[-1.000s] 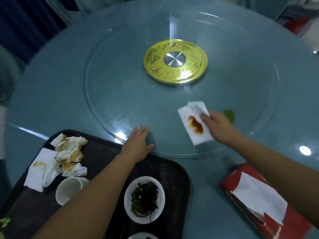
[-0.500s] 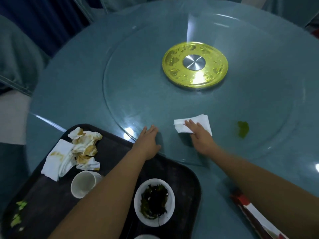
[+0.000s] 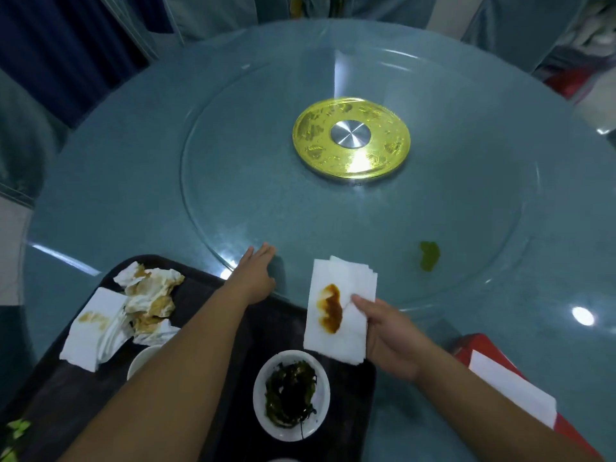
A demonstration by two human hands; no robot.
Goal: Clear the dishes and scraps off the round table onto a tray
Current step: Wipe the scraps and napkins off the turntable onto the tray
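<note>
The right hand point(image 3: 390, 341), low and right of centre, pinches a folded white paper napkin with a brown sauce stain point(image 3: 336, 308) by its right edge. The thumb lies on top and the other fingers are hidden behind the sheet. The napkin hangs lifted over the far right corner of the black plastic tray point(image 3: 276, 328).

The left hand point(image 3: 253, 278) lies flat with straight fingers on the near rim of the round glass turntable point(image 3: 266, 161), grasping nothing.

On the tray sits a white bowl of dark greens point(image 3: 258, 391). A heap of crumpled, brown-stained white napkins point(image 3: 146, 301) lies at the tray's left. Below it a white cup point(image 3: 141, 361) is mostly hidden by the left forearm. At the lower left corner a few green leaves point(image 3: 16, 428) are cut off by the frame edge.

A small green food scrap point(image 3: 430, 256) lies on the turntable, right of the napkin and well apart from it. A gold disc with a silver hub point(image 3: 350, 138) marks the centre of the blue-green tabletop point(image 3: 100, 195). At lower right a red packet under a white sheet point(image 3: 500, 371) is partly covered by the right forearm; what it is cannot be made out.
</note>
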